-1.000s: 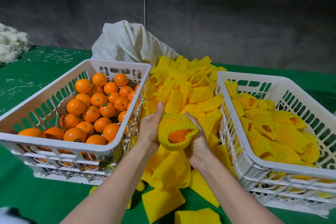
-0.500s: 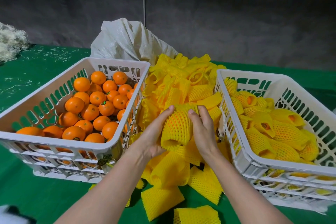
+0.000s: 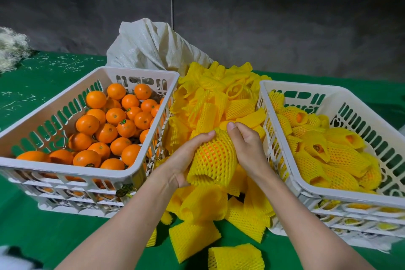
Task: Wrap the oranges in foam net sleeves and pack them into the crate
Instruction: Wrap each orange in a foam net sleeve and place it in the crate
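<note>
**Yellow foam net drawn over one orange, between two crates**

Yellow netting is stretched round a single orange (image 3: 208,151), held just above the pile of loose sleeves (image 3: 219,98) between the crates. The sleeve (image 3: 215,170) is cupped from the side by the left grip (image 3: 186,158), whose fingers are curled round it. Its far edge is pinched by the right grip (image 3: 247,149), with the thumb on top. The fruit shows through the mesh at mid-sleeve, and the near end hangs slack and open.

The step is probably best done by centring the orange so that equal net is left at both ends. The mesh should be eased along evenly rather than tugged at one spot, since such foam may tear or spring back.

Counted:
- Two white crates are seen on the green worktop (image 3: 43,237).
- About two dozen bare oranges are visible in the left crate (image 3: 65,171), with others perhaps hidden beneath.
- Roughly a dozen wrapped ones lie in the right crate (image 3: 306,86), and their outlines are hard to separate.
- Loose sleeves run to dozens, too many to count.
- One pale sack (image 3: 151,48) stands behind.
</note>
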A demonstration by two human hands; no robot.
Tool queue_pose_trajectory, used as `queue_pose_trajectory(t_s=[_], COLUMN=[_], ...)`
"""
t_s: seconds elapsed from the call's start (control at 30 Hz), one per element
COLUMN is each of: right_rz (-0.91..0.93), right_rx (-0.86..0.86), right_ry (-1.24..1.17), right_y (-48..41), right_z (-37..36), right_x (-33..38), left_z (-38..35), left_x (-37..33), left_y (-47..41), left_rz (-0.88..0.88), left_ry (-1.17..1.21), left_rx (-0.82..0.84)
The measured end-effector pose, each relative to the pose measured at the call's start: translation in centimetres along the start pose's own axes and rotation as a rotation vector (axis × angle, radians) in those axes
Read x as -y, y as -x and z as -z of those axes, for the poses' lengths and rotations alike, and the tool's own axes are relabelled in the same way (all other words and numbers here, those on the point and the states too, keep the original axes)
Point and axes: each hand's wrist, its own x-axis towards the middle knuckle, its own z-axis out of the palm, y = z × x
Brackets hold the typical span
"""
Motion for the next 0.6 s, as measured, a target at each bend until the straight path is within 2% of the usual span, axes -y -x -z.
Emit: queue_pose_trajectory(t_s=[0.33, 0.4, 0.47, 0.53, 0.6], right_rz=[-0.04, -0.085, -0.109, -0.154, -0.155], right_rx=[0.22, 0.165, 0.026, -0.077, -0.061], right_ry=[0.007, 0.029, 0.068, -0.028, -0.122], right_y=[-0.9, -1.3, -1.2, -0.2, 0.9], right_z=[0.5, 0.4, 0.3, 0.3, 0.4], right_x=[-0.2, -0.5, -0.8, -0.9, -0.9], left_z=[-0.8, -0.8, -0.8, -0.7, -0.6], left_x=[-0.7, -0.6, -0.6, -0.5, -0.6], left_y=[0.3, 0.2, -0.1, -0.4, -0.5], left_rz=[0.11, 0.123, 0.092, 0.053, 0.026], left_ry=[0.046, 0.07, 0.139, 0.19, 0.217], left_rx=[0.071, 0.024, -0.055, -0.126, -0.193])
